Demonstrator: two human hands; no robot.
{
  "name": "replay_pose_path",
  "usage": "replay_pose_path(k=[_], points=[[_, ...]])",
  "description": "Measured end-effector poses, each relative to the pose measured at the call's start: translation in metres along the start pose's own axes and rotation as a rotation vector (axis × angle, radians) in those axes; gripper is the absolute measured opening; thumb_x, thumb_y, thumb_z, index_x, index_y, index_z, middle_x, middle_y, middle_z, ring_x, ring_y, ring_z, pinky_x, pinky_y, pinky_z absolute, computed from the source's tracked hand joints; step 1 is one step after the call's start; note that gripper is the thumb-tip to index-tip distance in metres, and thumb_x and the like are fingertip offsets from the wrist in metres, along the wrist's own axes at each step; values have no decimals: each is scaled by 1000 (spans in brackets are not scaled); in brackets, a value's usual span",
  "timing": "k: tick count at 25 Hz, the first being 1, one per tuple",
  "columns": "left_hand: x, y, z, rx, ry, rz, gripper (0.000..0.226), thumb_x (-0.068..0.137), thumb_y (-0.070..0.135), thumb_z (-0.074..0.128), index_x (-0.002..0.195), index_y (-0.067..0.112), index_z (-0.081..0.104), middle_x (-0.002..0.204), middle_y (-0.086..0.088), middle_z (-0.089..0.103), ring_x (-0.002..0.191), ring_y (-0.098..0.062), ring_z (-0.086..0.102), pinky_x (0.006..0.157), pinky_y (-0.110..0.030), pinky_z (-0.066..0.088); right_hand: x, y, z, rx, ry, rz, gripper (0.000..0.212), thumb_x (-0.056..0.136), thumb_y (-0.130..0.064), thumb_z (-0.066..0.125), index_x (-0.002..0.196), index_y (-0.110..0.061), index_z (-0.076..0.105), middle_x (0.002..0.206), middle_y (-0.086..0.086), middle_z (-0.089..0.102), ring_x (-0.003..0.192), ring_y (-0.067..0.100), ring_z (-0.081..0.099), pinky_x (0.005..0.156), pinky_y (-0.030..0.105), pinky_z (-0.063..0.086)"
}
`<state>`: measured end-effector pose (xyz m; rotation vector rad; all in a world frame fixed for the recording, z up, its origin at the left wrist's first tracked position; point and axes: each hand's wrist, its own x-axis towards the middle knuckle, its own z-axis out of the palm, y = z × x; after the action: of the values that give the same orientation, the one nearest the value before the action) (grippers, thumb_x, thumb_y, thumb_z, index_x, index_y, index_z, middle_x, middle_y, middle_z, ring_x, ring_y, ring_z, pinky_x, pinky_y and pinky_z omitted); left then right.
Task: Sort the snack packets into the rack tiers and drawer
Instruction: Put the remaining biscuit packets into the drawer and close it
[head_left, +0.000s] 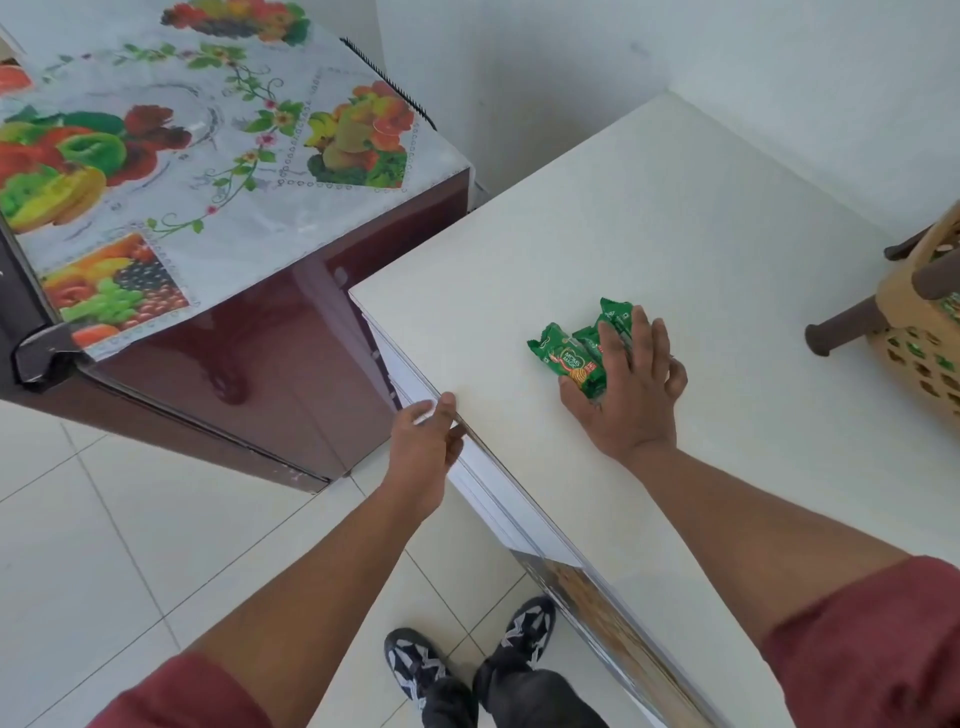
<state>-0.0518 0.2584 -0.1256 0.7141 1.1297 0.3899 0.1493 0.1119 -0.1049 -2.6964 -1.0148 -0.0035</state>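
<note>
Green snack packets (576, 353) lie in a small bunch on the cream countertop (675, 218), a little in from its front edge and well apart from the wicker rack (919, 322) that shows at the counter's right side. My right hand (628, 395) rests flat over them with the fingers spread and slightly curled, the thumb under the near end of the bunch and the fingertips on the far packets; it presses on them more than it closes round them, and I cannot tell whether any packet is truly gripped. One packet sticks out to the left of my hand, its printed face up. My left hand (426, 441) is at the counter's front edge, thumb on top of the lip and fingers tucked under it, closed on that edge. Left of the counter stands a maroon fridge (291, 364) with a fruit-print cover (218, 156) on top. Below the counter's edge I see my dark patterned shoes (415, 665) on the pale tiled floor (78, 545).
</note>
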Motion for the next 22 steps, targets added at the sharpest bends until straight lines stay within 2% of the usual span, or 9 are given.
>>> replay_pose_path(k=[3,9,14,16,17,18,19,20,22], points=[[8,5,-7,-135,-120,-112,15,95,23,70,104,12,66,100,-3,75,83,-17,71,74,-27,59,-1,-1,-1,5,-1,-1,83,85,-71,43,153,-24,35,170,8,10,156,33,4,112,57,20],[18,13,-13,-78,-183,-163,11,92,18,74,99,14,66,95,-3,77,78,-16,74,69,-28,59,1,1,2,6,12,-7,82,85,-70,45,152,-23,35,169,9,12,155,35,7,111,57,20],[15,12,-17,50,-5,-127,62,51,45,95,78,19,46,68,4,54,56,-11,48,57,-24,52,1,2,5,7,23,-10,81,85,-70,45,151,-24,36,169,9,13,155,35,9,110,57,22],[9,13,-18,201,90,-95,82,41,65,93,77,17,37,59,3,36,49,-12,36,51,-23,45,1,2,4,5,21,-7,81,85,-71,45,151,-24,35,169,9,13,155,35,9,110,57,21],[4,13,-17,262,125,-76,89,38,74,89,81,13,40,60,-2,39,49,-13,42,51,-23,47,1,2,4,5,20,-7,81,85,-71,44,150,-24,35,169,9,13,155,35,8,110,57,21],[-1,13,-16,314,159,-54,100,36,81,86,91,7,48,71,-9,53,61,-15,59,61,-24,54,1,2,4,7,18,-7,81,85,-71,44,150,-24,35,169,10,13,155,35,8,111,57,21],[-4,11,-16,359,210,-50,114,37,83,84,110,2,54,96,-15,65,90,-21,70,79,-30,58,1,1,3,9,19,-8,81,85,-71,44,150,-24,35,169,10,13,155,35,8,111,58,21],[-7,9,-16,387,269,-48,121,38,84,84,122,2,54,116,-11,66,111,-28,65,90,-36,56,1,2,3,10,20,-7,81,85,-70,44,150,-24,36,169,10,13,155,35,8,111,57,21],[-14,4,-28,422,370,21,96,44,84,81,100,10,57,95,-2,61,95,-26,60,74,-32,52,1,1,3,12,22,-6,81,84,-70,44,150,-23,36,169,10,14,155,36,9,110,58,22]])
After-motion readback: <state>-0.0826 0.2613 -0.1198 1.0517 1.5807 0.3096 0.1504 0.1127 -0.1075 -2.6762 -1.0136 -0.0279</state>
